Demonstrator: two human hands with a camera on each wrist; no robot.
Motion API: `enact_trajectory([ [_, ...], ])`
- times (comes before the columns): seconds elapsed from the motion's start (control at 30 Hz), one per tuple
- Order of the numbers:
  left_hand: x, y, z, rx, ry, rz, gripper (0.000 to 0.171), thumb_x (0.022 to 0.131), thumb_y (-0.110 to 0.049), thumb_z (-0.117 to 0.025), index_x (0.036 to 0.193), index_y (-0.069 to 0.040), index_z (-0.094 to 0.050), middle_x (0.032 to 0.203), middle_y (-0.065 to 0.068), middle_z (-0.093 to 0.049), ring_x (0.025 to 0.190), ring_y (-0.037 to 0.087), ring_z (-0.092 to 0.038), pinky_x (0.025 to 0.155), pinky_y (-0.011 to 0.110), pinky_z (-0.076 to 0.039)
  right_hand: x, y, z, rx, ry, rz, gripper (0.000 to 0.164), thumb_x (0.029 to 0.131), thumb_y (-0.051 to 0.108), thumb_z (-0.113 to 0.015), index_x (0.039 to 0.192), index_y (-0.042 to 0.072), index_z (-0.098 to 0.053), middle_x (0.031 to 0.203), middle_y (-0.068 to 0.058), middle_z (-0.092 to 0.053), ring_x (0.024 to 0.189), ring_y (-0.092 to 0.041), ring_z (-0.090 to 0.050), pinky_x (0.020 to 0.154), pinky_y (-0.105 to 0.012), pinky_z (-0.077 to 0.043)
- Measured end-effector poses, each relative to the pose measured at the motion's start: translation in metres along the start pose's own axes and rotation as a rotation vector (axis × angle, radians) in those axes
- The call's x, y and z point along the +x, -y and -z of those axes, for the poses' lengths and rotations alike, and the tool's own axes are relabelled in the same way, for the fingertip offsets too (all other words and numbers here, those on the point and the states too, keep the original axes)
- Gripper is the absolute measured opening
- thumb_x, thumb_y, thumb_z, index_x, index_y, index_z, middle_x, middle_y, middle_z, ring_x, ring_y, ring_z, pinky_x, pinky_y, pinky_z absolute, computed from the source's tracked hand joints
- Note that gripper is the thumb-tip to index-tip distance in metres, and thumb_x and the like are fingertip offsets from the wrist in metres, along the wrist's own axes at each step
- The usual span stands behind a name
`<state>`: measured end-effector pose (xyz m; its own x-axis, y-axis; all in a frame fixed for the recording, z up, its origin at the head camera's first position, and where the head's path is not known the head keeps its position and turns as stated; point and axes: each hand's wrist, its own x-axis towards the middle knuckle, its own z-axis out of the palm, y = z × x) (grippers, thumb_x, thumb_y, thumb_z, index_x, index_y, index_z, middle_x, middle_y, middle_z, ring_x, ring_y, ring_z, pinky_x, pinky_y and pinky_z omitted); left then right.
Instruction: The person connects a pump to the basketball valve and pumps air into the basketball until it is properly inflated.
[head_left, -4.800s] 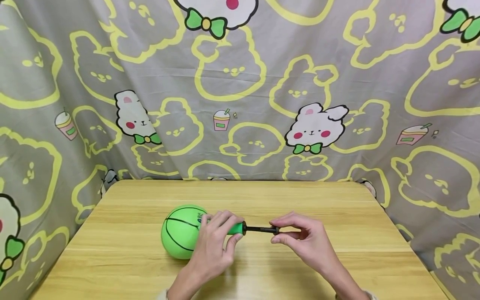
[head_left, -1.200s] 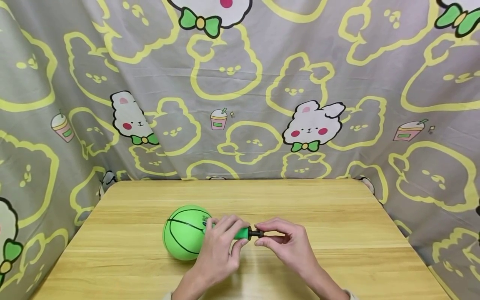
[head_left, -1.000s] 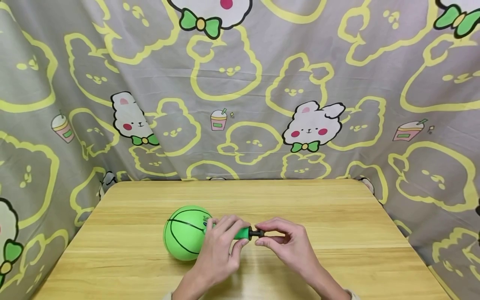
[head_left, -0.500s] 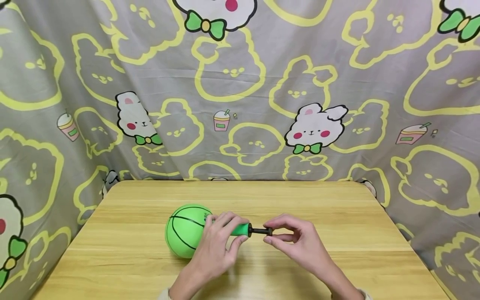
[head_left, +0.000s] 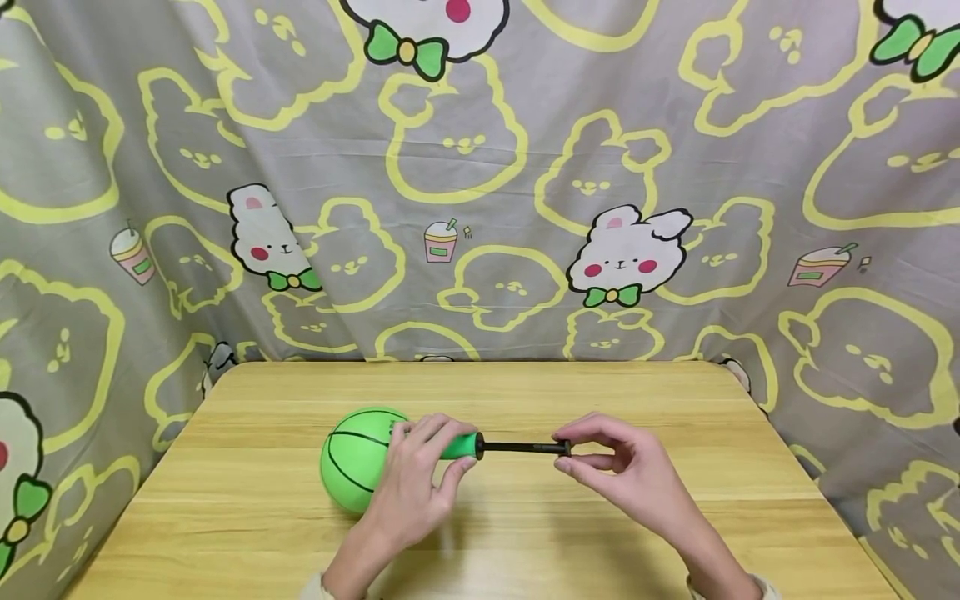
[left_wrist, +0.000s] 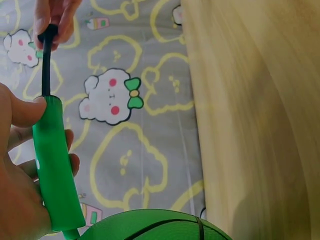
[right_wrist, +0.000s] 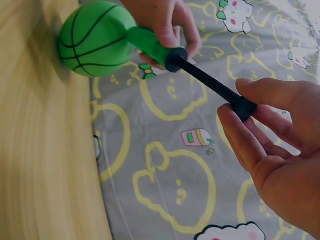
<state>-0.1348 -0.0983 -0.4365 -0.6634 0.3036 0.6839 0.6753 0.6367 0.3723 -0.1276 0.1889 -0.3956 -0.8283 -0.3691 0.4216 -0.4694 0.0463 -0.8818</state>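
Observation:
A green ball (head_left: 356, 458) with black basketball lines sits at the left middle of the table. Against its right side stands a small hand pump, whose green barrel (left_wrist: 56, 165) my left hand (head_left: 416, 475) grips with curled fingers and thumb. The black plunger rod (head_left: 517, 447) is drawn well out of the barrel toward the right. My right hand (head_left: 630, 467) pinches the black knob (right_wrist: 243, 109) at the rod's end between thumb and fingertips. In the right wrist view the pump's narrow tip meets the ball; the exact joint is too small to tell.
The wooden table (head_left: 247, 550) runs back to a grey patterned curtain (head_left: 480, 167), which also hangs along both sides. Light sleeve cuffs show at the bottom edge of the head view.
Earlier the rod was almost wholly pushed in; my right hand has since pulled the knob to the right, lengthening the exposed rod. My left hand, pump and ball have shifted slightly left.

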Motion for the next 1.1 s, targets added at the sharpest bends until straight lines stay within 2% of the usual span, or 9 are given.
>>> enact_trajectory([
  [0.2, 0.001, 0.002, 0.004, -0.011, -0.010, 0.017, 0.021, 0.095, -0.026, -0.071, 0.115, -0.021, -0.070, 0.110, -0.009, -0.067, 0.104, 0.011, -0.065, 0.087, 0.042, -0.038, 0.000, 0.006, 0.009, 0.007, -0.005, 0.011, 0.029, 0.084, -0.009, -0.078, 0.111, 0.002, -0.072, 0.112, -0.016, -0.069, 0.105, -0.023, -0.068, 0.081, -0.043, -0.058],
  [0.37, 0.002, 0.000, 0.004, -0.004, -0.005, 0.020, 0.022, 0.094, -0.026, -0.071, 0.115, -0.020, -0.070, 0.109, -0.009, -0.067, 0.105, 0.011, -0.064, 0.087, 0.042, -0.037, 0.000, 0.004, 0.008, 0.020, -0.017, 0.052, 0.029, 0.083, -0.012, -0.078, 0.109, 0.001, -0.073, 0.109, -0.013, -0.071, 0.102, -0.023, -0.069, 0.078, -0.043, -0.059],
  [0.53, 0.001, -0.001, 0.002, 0.011, -0.019, 0.018, 0.024, 0.091, -0.023, -0.073, 0.114, -0.018, -0.071, 0.107, -0.009, -0.067, 0.103, 0.012, -0.064, 0.086, 0.042, -0.036, 0.002, -0.001, 0.001, 0.034, -0.043, 0.116, 0.030, 0.080, -0.016, -0.077, 0.108, -0.006, -0.072, 0.108, -0.018, -0.072, 0.101, -0.025, -0.071, 0.076, -0.042, -0.059],
  [0.63, 0.000, -0.003, 0.000, 0.007, -0.021, 0.019, 0.023, 0.092, -0.023, -0.071, 0.114, -0.017, -0.071, 0.106, -0.008, -0.067, 0.101, 0.012, -0.064, 0.086, 0.041, -0.036, 0.002, -0.004, -0.002, 0.040, -0.055, 0.117, 0.029, 0.080, -0.016, -0.077, 0.108, -0.009, -0.071, 0.108, -0.018, -0.072, 0.102, -0.027, -0.071, 0.077, -0.041, -0.059],
  [0.87, 0.002, -0.012, -0.003, -0.030, 0.001, 0.022, 0.021, 0.095, -0.025, -0.068, 0.114, -0.018, -0.070, 0.106, -0.009, -0.066, 0.101, 0.010, -0.064, 0.087, 0.041, -0.035, 0.000, -0.005, -0.014, 0.061, -0.075, 0.116, 0.031, 0.080, -0.016, -0.077, 0.111, -0.009, -0.072, 0.108, -0.024, -0.071, 0.103, -0.026, -0.071, 0.077, -0.041, -0.059],
  [1.1, -0.001, -0.015, -0.006, -0.015, -0.005, -0.018, 0.021, 0.093, -0.025, -0.069, 0.113, -0.017, -0.070, 0.105, -0.008, -0.066, 0.099, 0.011, -0.063, 0.085, 0.040, -0.035, 0.000, -0.012, -0.029, 0.077, -0.077, 0.123, 0.031, 0.081, -0.014, -0.077, 0.111, -0.009, -0.072, 0.108, -0.026, -0.070, 0.102, -0.025, -0.071, 0.075, -0.041, -0.059],
])
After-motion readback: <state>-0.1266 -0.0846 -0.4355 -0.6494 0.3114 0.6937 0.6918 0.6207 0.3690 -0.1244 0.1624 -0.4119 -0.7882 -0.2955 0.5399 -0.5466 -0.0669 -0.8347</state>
